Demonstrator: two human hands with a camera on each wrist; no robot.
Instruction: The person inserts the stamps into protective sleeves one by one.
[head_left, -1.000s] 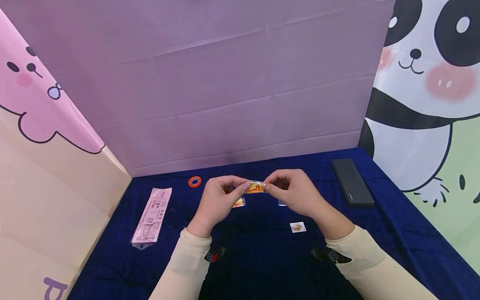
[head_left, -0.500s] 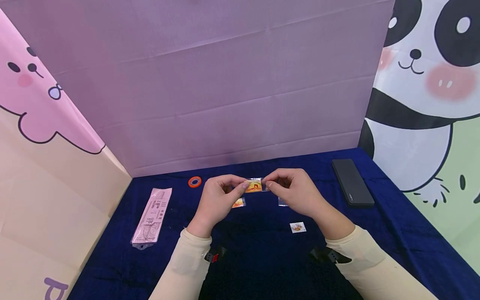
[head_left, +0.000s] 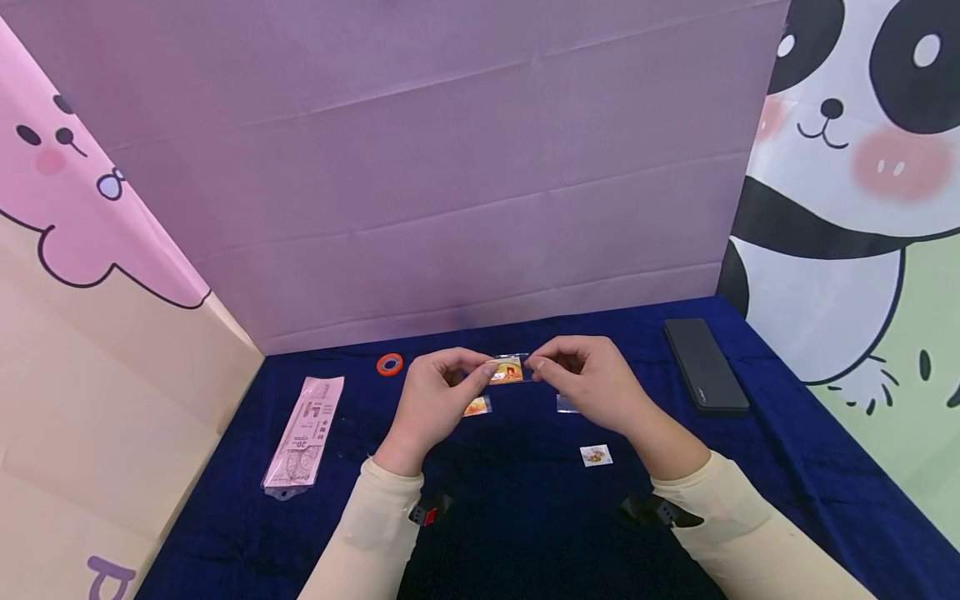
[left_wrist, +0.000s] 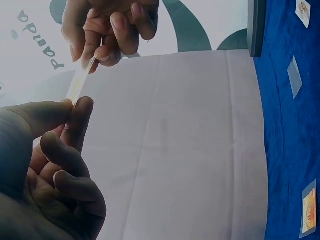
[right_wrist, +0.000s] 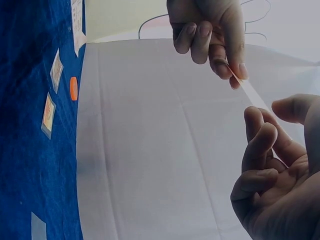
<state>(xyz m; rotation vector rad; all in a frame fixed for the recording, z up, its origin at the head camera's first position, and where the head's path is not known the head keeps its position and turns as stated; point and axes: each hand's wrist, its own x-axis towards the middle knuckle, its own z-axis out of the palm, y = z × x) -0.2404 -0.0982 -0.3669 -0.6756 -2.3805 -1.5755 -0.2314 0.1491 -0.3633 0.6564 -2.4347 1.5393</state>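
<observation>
In the head view, my left hand (head_left: 442,392) pinches the left end of a small yellow-orange picture card in a clear plastic sleeve (head_left: 506,369), raised above the table. The fingertips of my right hand (head_left: 588,379) are at the sleeve's clear right end, thumb and forefinger on either side of it. Both wrist views show the sleeve nearly edge-on between the hands. Below the left hand lies another sleeved orange card (head_left: 477,406), partly hidden. A clear sleeve (head_left: 566,405) lies beneath the right hand, and a small white picture card (head_left: 596,455) rests nearer the body.
A pink printed packet (head_left: 303,433) lies on the blue cloth (head_left: 225,517) at left. Behind it sits an orange tape roll (head_left: 389,364). At right is a long dark case (head_left: 707,365). A mauve curtain (head_left: 480,192) stands behind the table.
The held card and sleeve have tilted to show more of their face. The right fingertips have shifted slightly along the sleeve's right end, exposing more clear plastic. The left hand has hardly moved.
</observation>
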